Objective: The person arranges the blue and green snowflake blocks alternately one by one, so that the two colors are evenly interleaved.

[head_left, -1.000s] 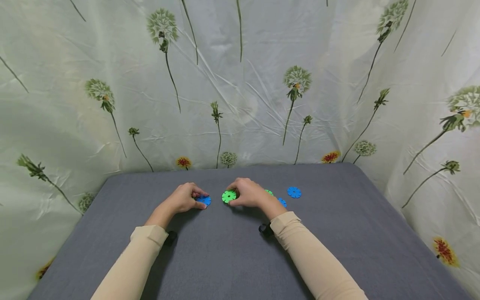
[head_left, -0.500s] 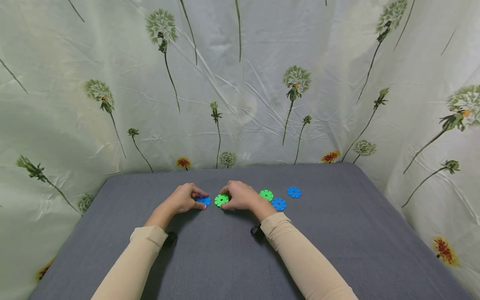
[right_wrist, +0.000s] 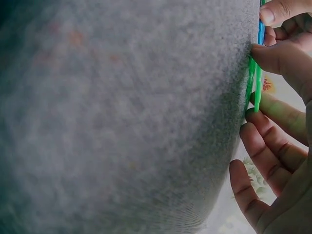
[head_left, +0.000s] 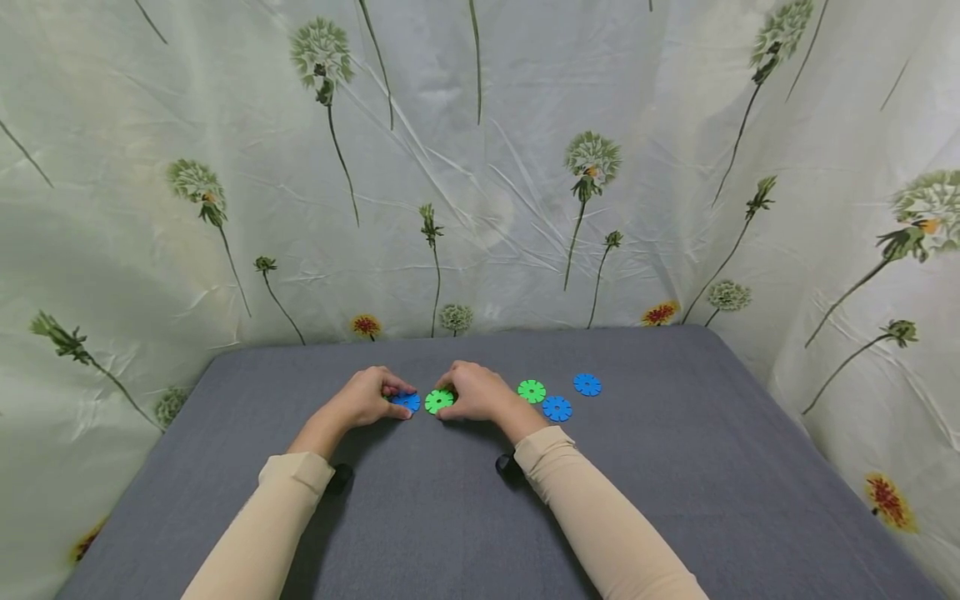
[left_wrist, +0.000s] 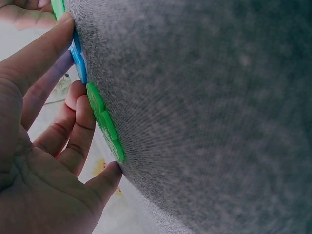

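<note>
My left hand holds a blue notched disc between thumb and index finger on the grey cloth. Below those fingers in the left wrist view lies a green disc, mostly hidden by the hand in the head view. My right hand pinches another green notched disc by its edges, just right of the blue one. In the head view a narrow gap separates these two. The right wrist view shows the held green disc nearly edge-on, close to the blue disc.
Right of my right hand, a green disc and a blue disc lie close together, with another blue disc farther back. The grey cloth-covered table ends at a dandelion-patterned curtain.
My right hand has moved left with its green disc, closer to the blue disc. The discs behind its wrist have come into fuller view. My left hand stays nearly still.
</note>
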The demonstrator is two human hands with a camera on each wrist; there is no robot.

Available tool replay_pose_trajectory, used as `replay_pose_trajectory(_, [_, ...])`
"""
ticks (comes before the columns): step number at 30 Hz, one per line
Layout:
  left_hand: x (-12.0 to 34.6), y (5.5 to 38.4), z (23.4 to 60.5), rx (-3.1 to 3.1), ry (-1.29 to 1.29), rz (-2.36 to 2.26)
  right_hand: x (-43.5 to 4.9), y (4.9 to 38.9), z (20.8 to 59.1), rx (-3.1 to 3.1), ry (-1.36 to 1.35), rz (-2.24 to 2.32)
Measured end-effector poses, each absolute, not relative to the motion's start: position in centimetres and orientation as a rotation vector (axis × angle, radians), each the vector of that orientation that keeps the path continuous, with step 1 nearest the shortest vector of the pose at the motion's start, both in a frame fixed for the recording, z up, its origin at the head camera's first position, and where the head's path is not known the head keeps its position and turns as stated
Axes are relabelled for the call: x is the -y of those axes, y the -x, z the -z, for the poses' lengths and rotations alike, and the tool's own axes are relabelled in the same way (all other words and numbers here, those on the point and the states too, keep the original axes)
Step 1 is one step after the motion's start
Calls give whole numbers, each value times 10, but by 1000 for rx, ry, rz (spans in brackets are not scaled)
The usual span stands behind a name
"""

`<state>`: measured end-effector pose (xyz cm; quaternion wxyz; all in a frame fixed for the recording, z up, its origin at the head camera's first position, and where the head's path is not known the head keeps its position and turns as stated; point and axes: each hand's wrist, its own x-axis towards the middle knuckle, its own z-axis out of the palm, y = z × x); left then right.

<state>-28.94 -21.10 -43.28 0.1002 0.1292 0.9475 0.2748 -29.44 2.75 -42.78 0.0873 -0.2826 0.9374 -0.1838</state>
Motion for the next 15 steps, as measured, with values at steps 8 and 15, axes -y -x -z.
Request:
replay_pose_trajectory(8, [210, 288, 431, -2806, -384, -816, -27, 293, 426, -2793, 825, 551])
replay_pose_trajectory(15, [209, 287, 429, -2802, -386, -803, -26, 292, 425, -2791, 809, 549])
